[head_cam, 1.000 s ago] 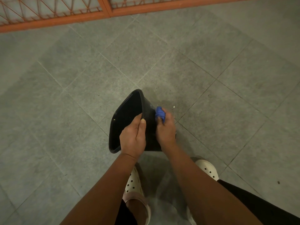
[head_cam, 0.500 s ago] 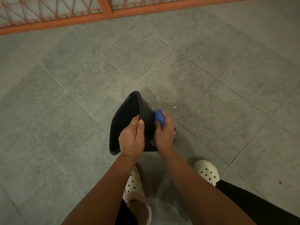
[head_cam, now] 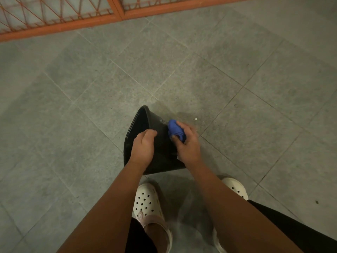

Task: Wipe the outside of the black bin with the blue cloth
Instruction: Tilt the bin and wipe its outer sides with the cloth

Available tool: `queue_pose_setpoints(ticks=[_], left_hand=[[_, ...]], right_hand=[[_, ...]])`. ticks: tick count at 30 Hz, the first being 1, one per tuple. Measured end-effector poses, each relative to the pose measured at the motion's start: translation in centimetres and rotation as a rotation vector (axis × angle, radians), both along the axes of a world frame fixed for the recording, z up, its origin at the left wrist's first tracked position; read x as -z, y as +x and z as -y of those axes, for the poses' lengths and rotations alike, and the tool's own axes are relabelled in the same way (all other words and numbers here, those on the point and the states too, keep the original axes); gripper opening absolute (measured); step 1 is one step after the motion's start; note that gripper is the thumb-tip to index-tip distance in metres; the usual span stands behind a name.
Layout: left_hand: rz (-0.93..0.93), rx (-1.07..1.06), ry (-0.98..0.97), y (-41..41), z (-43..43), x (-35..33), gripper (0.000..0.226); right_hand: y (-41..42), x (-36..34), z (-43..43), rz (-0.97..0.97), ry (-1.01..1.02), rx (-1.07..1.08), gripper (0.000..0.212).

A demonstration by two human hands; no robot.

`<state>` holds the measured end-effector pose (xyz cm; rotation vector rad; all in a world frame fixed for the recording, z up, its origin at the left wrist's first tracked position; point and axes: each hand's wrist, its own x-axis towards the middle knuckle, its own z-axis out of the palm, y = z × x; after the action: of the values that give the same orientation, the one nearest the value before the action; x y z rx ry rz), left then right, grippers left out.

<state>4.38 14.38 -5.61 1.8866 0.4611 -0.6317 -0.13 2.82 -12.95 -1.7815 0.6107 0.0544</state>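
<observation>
Grey tile floor; one black bin tipped sideways, inside too dark to read. Your left hand grips its rim; your right hand clutches one blue cloth against the outer wall.

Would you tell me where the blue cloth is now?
Head view, right of centre: the right hand grips the bunched blue cloth against the outer wall of the black plastic bin.

Grey tiled floor lies bare left, right and beyond the tilted black plastic bin, up to the orange lattice metal gate at the floor's far edge. Two cream perforated clogs crowd the near side.
</observation>
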Motion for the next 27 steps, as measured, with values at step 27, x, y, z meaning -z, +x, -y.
queue_pose_setpoints(ticks=[27], left_hand=[[0.190,-0.007,0.140,0.4,1.1,-0.6,0.033]], right_hand=[[-0.9,-0.9,-3.7,0.115,-0.046,0.027,0.033]])
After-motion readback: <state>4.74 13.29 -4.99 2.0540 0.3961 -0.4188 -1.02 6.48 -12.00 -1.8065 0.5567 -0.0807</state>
